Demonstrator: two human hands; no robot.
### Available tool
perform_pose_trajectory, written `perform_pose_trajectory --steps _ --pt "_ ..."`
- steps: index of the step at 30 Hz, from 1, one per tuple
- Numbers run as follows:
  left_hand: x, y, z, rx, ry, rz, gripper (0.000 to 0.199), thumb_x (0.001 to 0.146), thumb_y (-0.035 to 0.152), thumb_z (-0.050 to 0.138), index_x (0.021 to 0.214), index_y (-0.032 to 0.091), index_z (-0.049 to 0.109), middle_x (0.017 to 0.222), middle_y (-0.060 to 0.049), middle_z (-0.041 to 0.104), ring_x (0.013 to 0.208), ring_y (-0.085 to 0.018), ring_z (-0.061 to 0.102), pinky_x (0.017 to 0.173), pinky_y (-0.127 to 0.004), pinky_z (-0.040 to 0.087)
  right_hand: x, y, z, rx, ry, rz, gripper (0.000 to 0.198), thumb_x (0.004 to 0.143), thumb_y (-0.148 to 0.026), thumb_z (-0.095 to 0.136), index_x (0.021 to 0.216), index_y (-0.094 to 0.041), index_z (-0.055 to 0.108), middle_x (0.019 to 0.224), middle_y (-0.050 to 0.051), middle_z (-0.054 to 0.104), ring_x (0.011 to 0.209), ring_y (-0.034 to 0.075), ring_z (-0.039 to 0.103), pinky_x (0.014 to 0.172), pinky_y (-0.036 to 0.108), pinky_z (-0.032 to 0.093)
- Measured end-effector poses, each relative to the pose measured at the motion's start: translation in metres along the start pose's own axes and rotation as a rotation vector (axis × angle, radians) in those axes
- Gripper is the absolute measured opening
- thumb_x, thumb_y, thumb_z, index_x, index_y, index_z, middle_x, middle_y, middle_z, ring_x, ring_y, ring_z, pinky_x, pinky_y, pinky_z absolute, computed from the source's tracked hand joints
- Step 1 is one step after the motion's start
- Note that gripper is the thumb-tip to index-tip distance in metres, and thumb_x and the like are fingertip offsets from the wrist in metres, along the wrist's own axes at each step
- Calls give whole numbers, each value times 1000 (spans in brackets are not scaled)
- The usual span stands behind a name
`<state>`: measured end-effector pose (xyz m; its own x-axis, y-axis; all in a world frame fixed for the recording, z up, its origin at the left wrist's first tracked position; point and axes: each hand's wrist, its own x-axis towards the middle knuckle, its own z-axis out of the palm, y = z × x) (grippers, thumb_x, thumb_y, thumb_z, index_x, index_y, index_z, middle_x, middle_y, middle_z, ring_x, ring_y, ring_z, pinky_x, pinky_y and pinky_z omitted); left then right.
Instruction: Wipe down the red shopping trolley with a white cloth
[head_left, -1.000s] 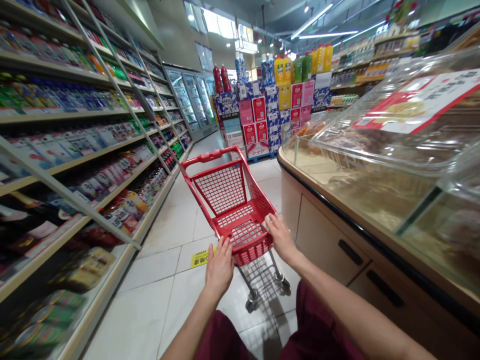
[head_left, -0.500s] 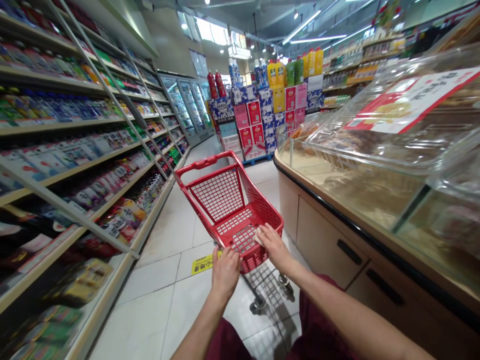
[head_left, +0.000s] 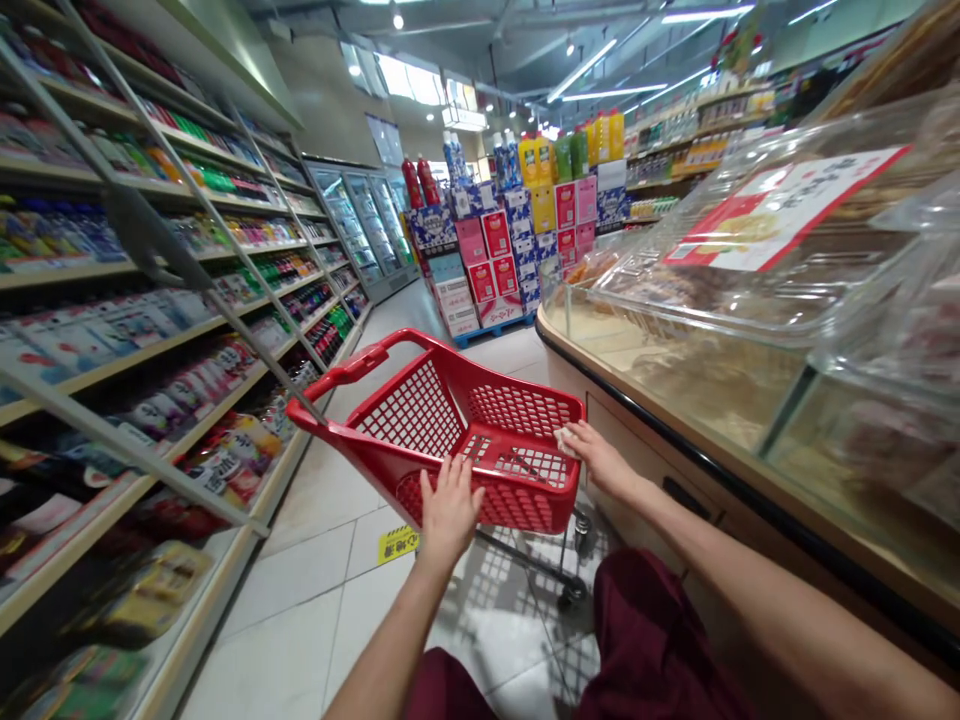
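A red plastic shopping cart (head_left: 525,505) stands in front of me, turned so its handle points to the far left. Its basket holds nothing that I can see. My left hand (head_left: 450,512) lies with fingers spread against the near side of the basket, just at its rim. At the right-hand corner, my right hand (head_left: 600,458) is closed over the rim with a small crumpled white cloth or tissue (head_left: 566,440) under its fingers. From the handle's end a grey pole (head_left: 259,345) slants up to the left, with a flat dark piece on it.
Shelves of drinks and packets (head_left: 180,350) line the left side. On the right is a counter (head_left: 637,395) with clear food boxes (head_left: 787,220). Stacked cartons (head_left: 495,260) with bottles on top stand ahead. A yellow floor sign (head_left: 397,545) lies under the cart.
The cart has swung round, its handle going left and nearer and its near end going right. My right hand has moved right with it; my left hand's fingers have spread along the side.
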<state>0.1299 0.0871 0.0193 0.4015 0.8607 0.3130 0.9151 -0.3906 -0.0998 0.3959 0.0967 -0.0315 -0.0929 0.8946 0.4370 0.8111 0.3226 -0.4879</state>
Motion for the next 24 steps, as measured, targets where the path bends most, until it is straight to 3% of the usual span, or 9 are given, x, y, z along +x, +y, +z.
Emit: perform_pose_trajectory --steps 2,6,9,12,14,17,20,22,24 --pt "5 -9 1 33 -5 16 42 84 33 32 122 18 43 129 -7 44 123 -23 31 102 -52 17 -14 -16 4 32 18 1 43 77 -9 39 116 -18 54 126 11 46 123 24 32 97 44 34" --pt "6 1 2 13 -17 70 42 84 30 32 123 17 42 128 -7 45 123 -22 34 103 -49 18 -36 -45 13 85 70 -77 48 76 -6 36 120 -21 49 128 9 44 122 20 33 97 43 35" --pt "4 2 -2 4 -22 120 43 83 31 33 123 18 41 129 -6 45 122 -21 34 103 -49 17 -36 -38 9 46 136 -28 47 76 -7 38 120 -19 48 129 10 43 122 21 33 98 42 34" --pt "2 -10 -6 36 14 62 47 81 31 37 124 14 40 130 -9 42 123 -23 33 103 -48 19 -27 -25 5 -45 215 114 46 73 -6 40 117 -16 52 126 12 46 122 24 33 97 46 33" --pt "0 -14 -7 48 32 20 49 79 30 39 124 11 39 130 -10 42 123 -24 31 103 -49 19 -21 -32 13 -73 241 141 51 70 0 37 117 -15 51 126 12 46 123 24 31 98 47 32" --pt "-2 -12 -8 47 41 34 50 78 29 40 125 10 39 130 -9 43 124 -24 30 103 -50 18 -12 -68 35 -47 218 5 60 66 5 33 121 -16 47 129 10 43 126 20 26 100 43 30" --pt "-7 -6 -11 49 32 61 52 77 27 40 126 10 37 132 -8 41 125 -23 28 103 -48 19 -4 -92 45 -10 188 -166 57 70 4 32 122 -16 44 129 10 43 126 18 25 100 41 31" --pt "-12 -3 -13 53 23 72 52 77 25 39 126 9 36 133 -8 38 126 -22 27 103 -45 21 -5 -83 38 -24 207 -157 50 74 2 31 118 -15 49 126 11 46 126 18 25 99 43 32" --pt "-15 0 -13 57 25 67 53 76 24 39 127 8 35 135 -7 36 126 -21 26 104 -43 22 -9 -60 24 -67 256 -52 46 74 1 32 112 -15 53 126 12 46 127 20 23 99 46 30"
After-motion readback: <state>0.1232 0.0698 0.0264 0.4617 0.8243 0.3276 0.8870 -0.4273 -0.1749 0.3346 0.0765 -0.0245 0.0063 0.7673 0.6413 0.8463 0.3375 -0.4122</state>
